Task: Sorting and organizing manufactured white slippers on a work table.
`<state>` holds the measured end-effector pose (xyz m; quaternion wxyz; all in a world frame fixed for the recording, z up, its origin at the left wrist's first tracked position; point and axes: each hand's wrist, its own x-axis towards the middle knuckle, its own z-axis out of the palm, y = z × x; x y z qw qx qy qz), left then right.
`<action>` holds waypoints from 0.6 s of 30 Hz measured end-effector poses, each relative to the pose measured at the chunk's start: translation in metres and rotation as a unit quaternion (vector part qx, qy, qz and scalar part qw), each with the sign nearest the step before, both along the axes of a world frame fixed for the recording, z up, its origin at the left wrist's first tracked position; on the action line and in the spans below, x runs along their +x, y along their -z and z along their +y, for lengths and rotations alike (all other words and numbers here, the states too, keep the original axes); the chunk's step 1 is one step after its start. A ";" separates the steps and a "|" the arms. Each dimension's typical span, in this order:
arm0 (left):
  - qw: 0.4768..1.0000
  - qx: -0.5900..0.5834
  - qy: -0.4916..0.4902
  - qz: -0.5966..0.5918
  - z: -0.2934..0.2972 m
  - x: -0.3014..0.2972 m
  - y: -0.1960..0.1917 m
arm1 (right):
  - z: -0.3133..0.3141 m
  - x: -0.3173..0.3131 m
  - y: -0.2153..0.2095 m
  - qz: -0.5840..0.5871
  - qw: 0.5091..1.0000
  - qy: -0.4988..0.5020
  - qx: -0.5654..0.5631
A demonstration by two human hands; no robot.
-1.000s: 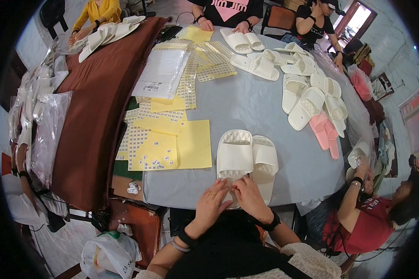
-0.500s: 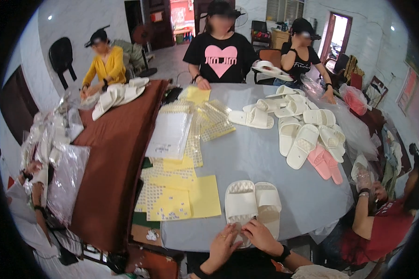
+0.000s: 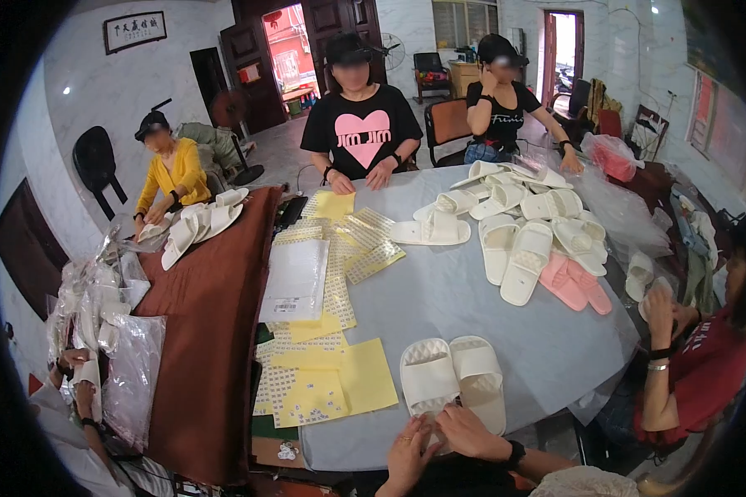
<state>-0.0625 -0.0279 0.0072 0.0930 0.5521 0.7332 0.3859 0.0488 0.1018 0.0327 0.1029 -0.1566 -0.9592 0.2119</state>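
Observation:
A pair of white slippers lies at the near edge of the table in front of me, the left slipper (image 3: 430, 371) beside the right slipper (image 3: 478, 377), both with quilted insoles and broad straps. My left hand (image 3: 412, 454) is closed on the heel end of the left slipper. My right hand (image 3: 470, 432) bends over the same heel, its fingers drawn together near the left fingertips. Whatever may be between the right fingers is hidden. Left of the slippers lie yellow sheets (image 3: 371, 377) and backing sheets with small printed labels (image 3: 311, 398).
A pile of white slippers (image 3: 526, 257) and a pink pair (image 3: 574, 282) lie on the grey-covered table (image 3: 406, 290). A white packet (image 3: 294, 277) rests on label sheets. Left stands a brown-covered table (image 3: 207, 348) with bagged slippers (image 3: 99, 306). Several co-workers surround the tables; one handles a slipper at right.
My view has tilted upward and shifted. The person opposite no longer holds white slippers and now has both hands at the table edge. My hands stay at the left slipper's heel.

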 end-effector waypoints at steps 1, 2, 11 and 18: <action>1.000 -0.002 -0.002 -0.007 -0.001 0.001 0.003 | 0.000 0.001 -0.001 0.003 1.000 -0.002 0.000; 1.000 -0.003 -0.004 -0.015 -0.002 0.001 0.006 | 0.001 0.002 -0.003 0.013 1.000 -0.007 -0.024; 0.999 -0.006 0.004 -0.049 -0.002 -0.001 -0.004 | 0.007 0.012 0.004 0.060 0.989 -0.010 -0.135; 0.993 0.013 0.012 -0.120 0.000 -0.006 -0.002 | -0.016 0.009 -0.006 0.104 0.984 0.076 -0.126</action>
